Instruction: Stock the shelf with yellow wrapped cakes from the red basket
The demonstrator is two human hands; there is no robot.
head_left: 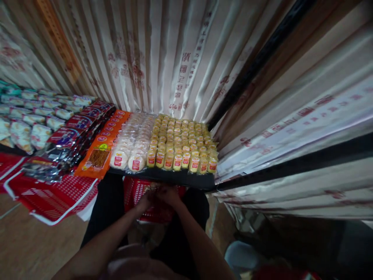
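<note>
Between my knees stands a red plastic basket, partly under the dark edge of the shelf. Both hands reach down into it, close together. My left hand is at the basket's middle, near some small pale things that are too dim to name. My right hand lies just to its right, fingers bent downward. Shadow hides the fingertips of both hands, and I cannot make out whether they hold anything. Above them on the shelf stand rows of small yellow wrapped packs and round white wrapped packs.
Left along the shelf lie an orange snack bag, stacked dark red packets and several white packets. Another red basket with a white rim stands at left. Pleated printed curtains hang behind. A pale round object sits at lower right.
</note>
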